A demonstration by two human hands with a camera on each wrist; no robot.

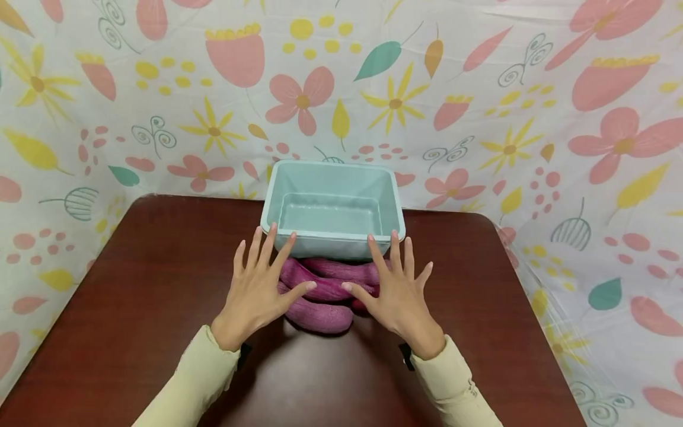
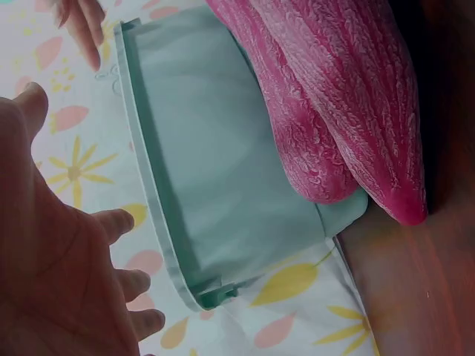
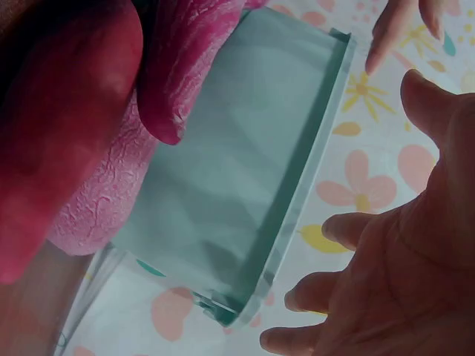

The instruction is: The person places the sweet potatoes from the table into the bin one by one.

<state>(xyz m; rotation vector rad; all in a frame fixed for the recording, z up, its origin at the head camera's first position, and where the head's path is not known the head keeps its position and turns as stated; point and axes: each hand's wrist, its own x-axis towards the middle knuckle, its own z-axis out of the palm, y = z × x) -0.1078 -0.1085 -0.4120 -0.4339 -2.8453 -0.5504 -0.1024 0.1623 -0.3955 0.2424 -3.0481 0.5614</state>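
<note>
Several purple-pink, wrinkled, elongated vegetables, like sweet potatoes (image 1: 320,317), lie in a heap on the table before the light blue-green plastic bin (image 1: 331,246). Above the heap's left side spreads my left hand (image 1: 258,296), its fingers apart and straight, holding nothing. My right hand (image 1: 400,299) mirrors it over the right side, also spread and holding nothing. Both hands hide the ends of the heap in the head view. In the right wrist view a redder piece (image 3: 67,126) lies nearest the camera. The bin's inside shows no contents.
The dark reddish-brown table (image 1: 176,267) has rounded far corners. Behind and along both sides hangs a white cloth (image 1: 469,71) printed with flowers and leaves. The bin stands at the table's far edge, close to the cloth.
</note>
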